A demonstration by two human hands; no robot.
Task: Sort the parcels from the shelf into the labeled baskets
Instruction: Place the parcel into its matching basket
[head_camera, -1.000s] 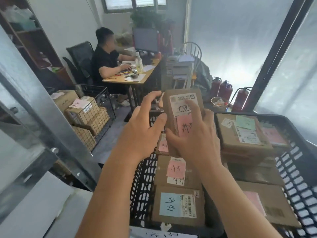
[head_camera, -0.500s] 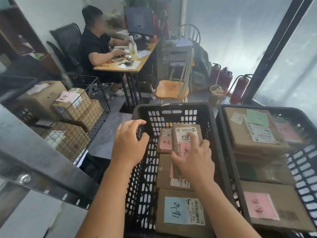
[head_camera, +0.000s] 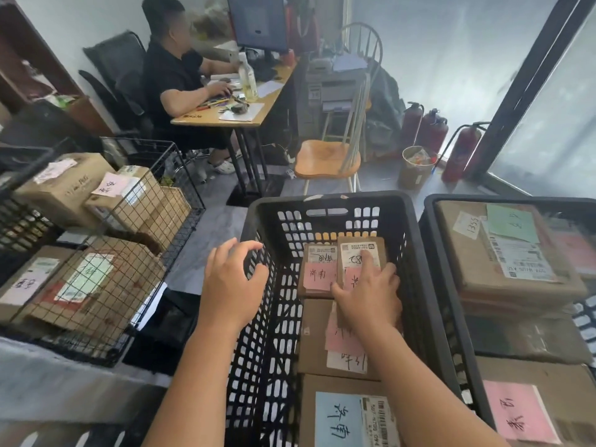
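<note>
Your right hand (head_camera: 367, 295) grasps a small cardboard parcel (head_camera: 361, 259) inside the black lattice basket (head_camera: 267, 317), long axis pointing away from you, pink note up. Left hand (head_camera: 230, 282) released, fingers loosely curled, at the basket's rim.

We see the right hand (head_camera: 367, 293) gripping a small brown parcel (head_camera: 361, 256) with a pink note, low inside the black slotted basket (head_camera: 271, 221), beside another pink-noted parcel (head_camera: 317, 269). The left hand (head_camera: 230, 285) hovers over the basket's left rim, fingers loosely curled, holding nothing
</note>
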